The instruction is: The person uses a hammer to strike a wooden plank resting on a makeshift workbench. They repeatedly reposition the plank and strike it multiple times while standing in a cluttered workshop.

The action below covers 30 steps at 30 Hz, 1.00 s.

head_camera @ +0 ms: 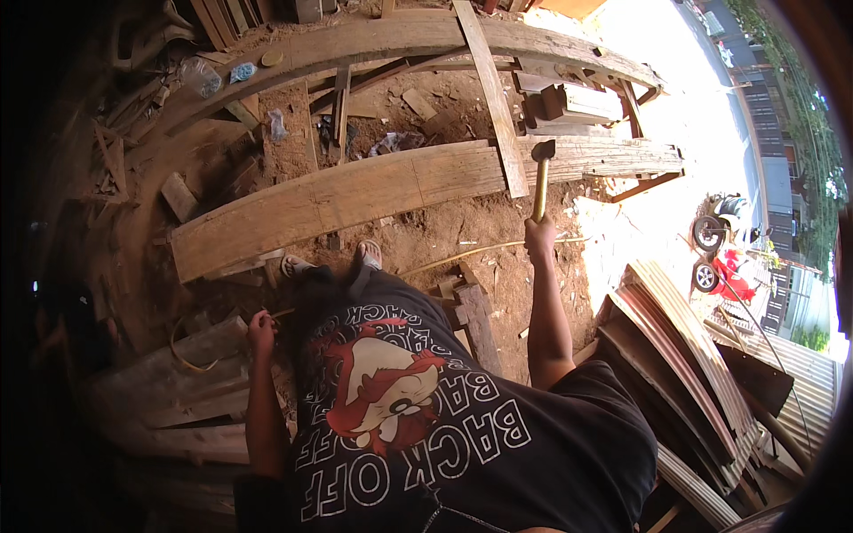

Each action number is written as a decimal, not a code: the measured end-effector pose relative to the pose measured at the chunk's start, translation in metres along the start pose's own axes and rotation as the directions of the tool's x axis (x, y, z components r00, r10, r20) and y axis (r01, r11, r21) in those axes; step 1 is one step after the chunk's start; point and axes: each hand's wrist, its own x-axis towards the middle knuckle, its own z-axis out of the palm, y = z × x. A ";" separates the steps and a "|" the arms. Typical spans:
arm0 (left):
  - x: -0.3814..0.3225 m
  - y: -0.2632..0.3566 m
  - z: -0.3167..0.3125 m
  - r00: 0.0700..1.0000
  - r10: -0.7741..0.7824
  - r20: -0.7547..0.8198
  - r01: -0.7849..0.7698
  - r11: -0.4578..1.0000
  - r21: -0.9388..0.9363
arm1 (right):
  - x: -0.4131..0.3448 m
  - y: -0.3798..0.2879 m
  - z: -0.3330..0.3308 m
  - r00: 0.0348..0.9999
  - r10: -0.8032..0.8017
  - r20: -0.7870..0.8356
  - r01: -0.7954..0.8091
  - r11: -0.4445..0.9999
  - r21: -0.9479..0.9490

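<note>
My right hand grips the wooden handle of a hammer, whose dark metal head stands out over the near wooden beam. A narrow wooden board lies across this beam and the far beam. At the left, my left hand hangs beside my body with its fingers curled; whether it holds anything is not clear. Near it passes a thin yellowish hose or cord.
Stacked planks lie at lower left, corrugated metal sheets at lower right. A rough wood block stands near my legs. Wood scraps and plastic litter the dirt floor. A red motorcycle is parked at right.
</note>
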 end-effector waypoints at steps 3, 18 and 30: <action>-0.001 -0.031 -0.008 0.999 0.030 0.015 -0.031 0.995 0.090 | -0.008 -0.012 -0.021 0.979 -0.103 -0.176 0.115 0.991 0.060; 0.004 0.007 -0.007 0.997 0.081 0.016 -0.081 0.996 0.040 | 0.022 0.010 -0.020 0.997 -0.047 0.065 0.046 0.999 0.017; 0.004 0.000 -0.002 0.999 -0.012 0.050 0.010 0.999 0.048 | -0.023 0.001 0.035 0.940 0.263 0.218 -0.277 0.960 0.037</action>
